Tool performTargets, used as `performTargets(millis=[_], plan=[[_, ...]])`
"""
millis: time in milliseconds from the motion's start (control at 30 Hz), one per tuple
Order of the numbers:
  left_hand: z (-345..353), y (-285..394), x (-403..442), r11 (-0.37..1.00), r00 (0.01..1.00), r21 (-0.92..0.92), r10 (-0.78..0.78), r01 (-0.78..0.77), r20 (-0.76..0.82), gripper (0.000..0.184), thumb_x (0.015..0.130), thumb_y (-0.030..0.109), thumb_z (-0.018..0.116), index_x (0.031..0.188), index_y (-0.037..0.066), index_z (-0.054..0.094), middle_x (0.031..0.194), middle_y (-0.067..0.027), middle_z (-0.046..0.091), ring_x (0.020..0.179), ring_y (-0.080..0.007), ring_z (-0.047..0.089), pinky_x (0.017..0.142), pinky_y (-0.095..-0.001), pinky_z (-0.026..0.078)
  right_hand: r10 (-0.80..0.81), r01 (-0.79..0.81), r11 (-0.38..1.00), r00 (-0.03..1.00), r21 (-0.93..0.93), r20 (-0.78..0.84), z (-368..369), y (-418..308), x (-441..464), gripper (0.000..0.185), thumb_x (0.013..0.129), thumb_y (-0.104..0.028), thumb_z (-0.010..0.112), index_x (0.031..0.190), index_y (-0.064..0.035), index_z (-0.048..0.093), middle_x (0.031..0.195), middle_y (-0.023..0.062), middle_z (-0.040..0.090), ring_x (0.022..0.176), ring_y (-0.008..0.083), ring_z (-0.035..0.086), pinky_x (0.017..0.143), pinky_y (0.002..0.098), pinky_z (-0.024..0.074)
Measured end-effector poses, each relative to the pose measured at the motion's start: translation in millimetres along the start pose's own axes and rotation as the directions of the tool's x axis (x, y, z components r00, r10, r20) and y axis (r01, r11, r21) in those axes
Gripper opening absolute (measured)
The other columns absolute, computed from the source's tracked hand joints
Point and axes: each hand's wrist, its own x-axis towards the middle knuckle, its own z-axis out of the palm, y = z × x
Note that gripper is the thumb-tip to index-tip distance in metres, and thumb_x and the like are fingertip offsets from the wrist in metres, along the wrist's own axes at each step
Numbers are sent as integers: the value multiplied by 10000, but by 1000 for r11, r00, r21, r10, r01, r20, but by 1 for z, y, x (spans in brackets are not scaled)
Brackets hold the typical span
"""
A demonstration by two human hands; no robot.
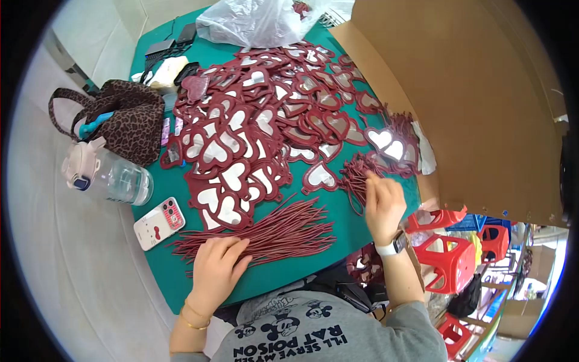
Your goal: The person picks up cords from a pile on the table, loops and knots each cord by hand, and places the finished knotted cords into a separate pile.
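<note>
A spread of straight dark red cords (289,232) lies along the near side of the green table. Over its left end rests my left hand (218,265), fingers bent loosely and the thumb apart, touching the cords. My right hand (384,202), with a watch at the wrist, is closed at the fingertips on dark red cord at a pile of knotted, looped cords (357,172). Just left of that pile is a single heart-shaped dark red piece (321,177) with a pale heart window. Many similar heart pieces (235,175) are heaped behind both hands.
To the left are a phone (160,223), a clear water bottle (117,175) and a leopard-print bag (126,117). A plastic bag (256,24) lies at the back. Tall cardboard (458,108) borders the right side, with red stools (446,259) beyond it.
</note>
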Motion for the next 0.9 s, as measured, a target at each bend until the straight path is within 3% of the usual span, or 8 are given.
performTargets(millis=[100, 267, 333, 400, 467, 533, 800, 900], plan=[[27, -3, 7, 1000, 1000, -11, -13, 13, -16, 336, 773, 173, 785, 1088, 97, 696, 1001, -40, 655, 903, -243, 599, 799, -383, 467, 38, -41, 973, 999, -226, -21, 19, 36, -10, 235, 893, -102, 696, 1122, -48, 717, 922, 92, 642, 864, 310, 591, 753, 390, 479], [47, -5, 5, 999, 1000, 42, -11, 10, 8, 264, 779, 147, 779, 1029, 99, 708, 971, -30, 657, 889, -227, 598, 779, -374, 445, -40, -11, 952, 986, -305, -161, 15, 23, -8, 252, 868, -119, 724, 1113, -61, 711, 882, 91, 631, 869, 307, 582, 741, 398, 466], [49, -7, 3, 999, 999, 45, 4, -1, -49, 218, 777, 128, 776, 985, 103, 713, 940, -24, 649, 878, -221, 598, 762, -362, 435, -69, 68, 998, 994, -15, -83, 16, 7, -21, 287, 844, -138, 749, 1121, -84, 701, 857, 82, 633, 819, 303, 591, 699, 416, 462], [49, -7, 4, 999, 997, 46, 18, -15, -71, 196, 777, 119, 775, 963, 105, 715, 925, -21, 644, 873, -218, 598, 754, -357, 430, -183, 130, 968, 949, 213, 256, 14, -29, -34, 292, 830, -158, 761, 1109, -98, 697, 795, 57, 637, 703, 276, 590, 636, 406, 461], [46, -3, 4, 999, 994, 51, 10, -4, -108, 179, 773, 109, 776, 942, 103, 717, 906, -18, 635, 845, -213, 587, 748, -359, 425, -333, 179, 875, 896, 449, 292, 20, -72, -41, 283, 829, -187, 765, 1089, -101, 699, 728, 28, 630, 620, 235, 597, 584, 373, 470], [42, 1, 4, 999, 992, 53, 9, -2, -127, 171, 771, 103, 776, 932, 102, 719, 896, -17, 631, 831, -211, 582, 746, -360, 423, -384, 213, 840, 882, 498, 271, 27, -97, -43, 251, 828, -211, 766, 1049, -109, 705, 687, 19, 615, 612, 191, 616, 572, 331, 485], [14, 7, -2, 984, 978, 152, -63, 94, -197, 192, 753, 88, 787, 934, 101, 721, 809, -27, 613, 722, -212, 531, 700, -364, 401, -429, 185, 760, 863, 623, 268, 19, -120, -27, 152, 840, -205, 763, 942, -102, 721, 700, 23, 630, 621, 203, 628, 570, 318, 498], [4, 7, -2, 992, 961, 3, -125, 129, -249, 186, 757, 61, 779, 936, 71, 726, 732, -47, 598, 682, -231, 543, 667, -354, 419, -414, 153, 727, 876, 670, 249, 9, -120, -18, 153, 829, -195, 773, 922, -86, 719, 723, 35, 646, 629, 217, 630, 570, 315, 502]])
